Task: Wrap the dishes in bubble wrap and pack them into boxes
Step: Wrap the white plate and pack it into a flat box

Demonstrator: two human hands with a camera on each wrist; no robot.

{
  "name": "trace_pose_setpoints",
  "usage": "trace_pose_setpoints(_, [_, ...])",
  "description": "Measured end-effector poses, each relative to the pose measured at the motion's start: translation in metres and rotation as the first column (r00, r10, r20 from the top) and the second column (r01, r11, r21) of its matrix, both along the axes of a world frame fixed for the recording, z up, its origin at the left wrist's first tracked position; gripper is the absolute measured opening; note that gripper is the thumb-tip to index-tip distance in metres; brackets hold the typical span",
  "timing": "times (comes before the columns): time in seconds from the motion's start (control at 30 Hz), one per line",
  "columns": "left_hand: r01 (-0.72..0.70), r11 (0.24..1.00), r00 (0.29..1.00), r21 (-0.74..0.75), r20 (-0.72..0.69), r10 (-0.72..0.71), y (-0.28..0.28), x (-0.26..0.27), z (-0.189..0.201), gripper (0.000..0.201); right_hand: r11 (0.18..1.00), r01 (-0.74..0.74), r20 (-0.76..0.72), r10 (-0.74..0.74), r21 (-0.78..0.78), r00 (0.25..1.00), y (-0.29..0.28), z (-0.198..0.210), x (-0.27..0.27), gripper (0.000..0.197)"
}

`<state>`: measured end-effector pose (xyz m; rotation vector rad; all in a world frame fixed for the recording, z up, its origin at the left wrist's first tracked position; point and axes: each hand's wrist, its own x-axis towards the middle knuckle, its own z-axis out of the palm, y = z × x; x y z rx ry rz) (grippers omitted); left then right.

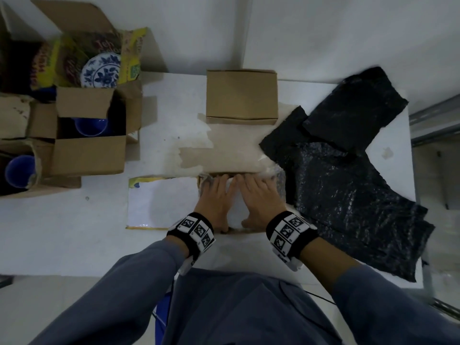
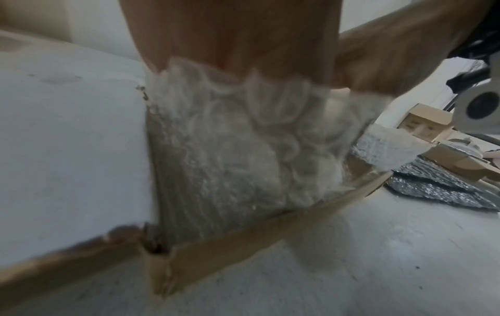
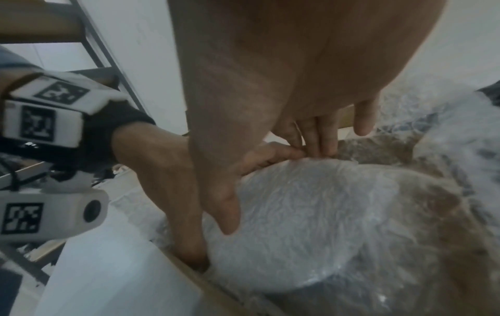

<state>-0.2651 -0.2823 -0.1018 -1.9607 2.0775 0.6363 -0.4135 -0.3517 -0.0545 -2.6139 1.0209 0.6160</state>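
A dish wrapped in clear bubble wrap [image 1: 234, 207] [image 2: 230, 149] [image 3: 311, 213] lies in an open cardboard box [image 1: 161, 202] at the table's near edge, its brown wall [image 2: 243, 241] showing below the bundle. My left hand [image 1: 215, 195] [image 3: 167, 171] and right hand [image 1: 258, 195] [image 2: 392, 53] lie side by side on the bundle, fingers straight and pressing it down. The fingertips [image 3: 319, 136] of both hands meet at the bundle's far edge. My left thumb reaches down between the bundle and the near box wall. The dish itself is hidden by the wrap.
A shut small cardboard box [image 1: 241, 95] stands behind the open one. Black bubble wrap sheets [image 1: 348, 170] cover the table's right side. Open boxes at the left hold a blue-and-white plate [image 1: 102, 70] and blue bowls [image 1: 90, 125]. A metal shelf frame [image 1: 435, 120] stands at the right.
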Motion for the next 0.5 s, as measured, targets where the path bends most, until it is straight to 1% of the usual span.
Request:
trace_pose_setpoints(0.07, [0.009, 1.000, 1.000, 0.005, -0.029, -0.009, 0.001, 0.001, -0.001, 0.136, 0.998, 0.031, 0.024, -0.032, 0.058, 0.999, -0.005, 0.000, 0.005, 0.120])
trace_pose_setpoints(0.13, [0.003, 1.000, 0.998, -0.021, -0.063, -0.004, 0.003, 0.002, -0.002, 0.123, 0.994, 0.066, 0.055, -0.071, 0.089, 0.996, -0.009, -0.004, 0.008, 0.119])
trace_pose_setpoints(0.23, [-0.032, 0.998, 0.993, -0.060, -0.114, 0.025, 0.003, 0.004, -0.001, 0.109, 0.994, 0.071, 0.045, -0.075, 0.088, 0.996, -0.010, -0.007, 0.009, 0.116])
trace_pose_setpoints(0.27, [-0.034, 0.997, 0.993, -0.066, -0.119, 0.026, 0.002, 0.005, 0.001, 0.108, 0.994, 0.075, 0.038, -0.079, 0.085, 0.996, -0.010, -0.008, 0.009, 0.116])
trace_pose_setpoints(0.4, [-0.020, 0.997, 0.994, -0.070, -0.112, 0.012, -0.002, 0.005, 0.006, 0.116, 0.991, 0.091, 0.033, -0.095, 0.093, 0.995, -0.008, -0.011, 0.009, 0.117])
trace_pose_setpoints(0.5, [-0.002, 1.000, 0.999, -0.026, -0.055, 0.000, -0.004, 0.005, 0.009, 0.126, 0.993, 0.053, 0.055, -0.059, 0.105, 0.997, -0.007, -0.013, 0.005, 0.129])
